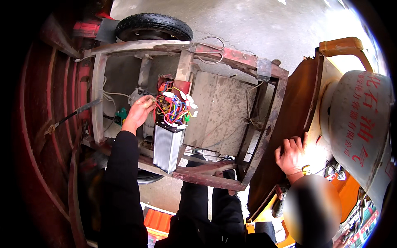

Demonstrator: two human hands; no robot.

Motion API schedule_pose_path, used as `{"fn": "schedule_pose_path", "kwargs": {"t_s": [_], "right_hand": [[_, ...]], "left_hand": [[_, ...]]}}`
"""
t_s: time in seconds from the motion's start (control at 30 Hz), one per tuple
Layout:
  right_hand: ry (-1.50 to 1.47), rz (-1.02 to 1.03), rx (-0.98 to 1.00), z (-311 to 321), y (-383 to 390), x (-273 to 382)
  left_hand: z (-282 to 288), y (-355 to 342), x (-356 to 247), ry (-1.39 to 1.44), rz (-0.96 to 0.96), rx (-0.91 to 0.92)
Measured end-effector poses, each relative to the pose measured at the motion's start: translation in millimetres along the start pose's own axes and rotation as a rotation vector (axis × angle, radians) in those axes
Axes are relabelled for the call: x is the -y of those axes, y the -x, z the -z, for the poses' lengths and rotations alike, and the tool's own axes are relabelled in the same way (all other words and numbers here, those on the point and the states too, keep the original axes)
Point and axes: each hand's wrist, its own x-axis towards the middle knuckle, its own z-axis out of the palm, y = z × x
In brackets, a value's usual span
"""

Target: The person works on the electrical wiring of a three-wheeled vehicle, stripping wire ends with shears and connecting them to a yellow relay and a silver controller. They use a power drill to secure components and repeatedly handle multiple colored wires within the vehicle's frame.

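Note:
A finned silver motor controller [167,149] leans across the metal frame. From its upper end spreads a tangle of coloured wires [175,109] with white and green plug connectors. At the left side of this tangle is my left hand [141,110], its fingertips pinched on what looks like a thin red wire. My right hand [292,155] lies far to the right, on the edge of a brown panel [285,120]. One finger there is stretched out and the others are bent, with nothing seen in them. A blurred patch covers my right forearm.
A rusty frame [215,180] surrounds the controller, with a wooden board [217,111] in it. Behind it is a black tyre [155,27]. A large grey gas cylinder [359,120] stands at the right. Red metal bodywork [41,124] rises at left; an orange crate [158,221] is below.

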Motion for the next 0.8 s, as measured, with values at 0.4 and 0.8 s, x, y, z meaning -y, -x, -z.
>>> {"fn": "schedule_pose_path", "kwargs": {"t_s": [0.4, 0.8], "right_hand": [[-0.007, -0.018, 0.009, -0.2, 5.1, -7.9], [-0.078, -0.014, 0.055, -13.1, 16.1, -18.1]], "left_hand": [[3.1, -1.0, 1.8, -0.030, -0.015, -0.015], [25.7, -5.1, 8.1, -1.011, -0.293, -0.056]]}}
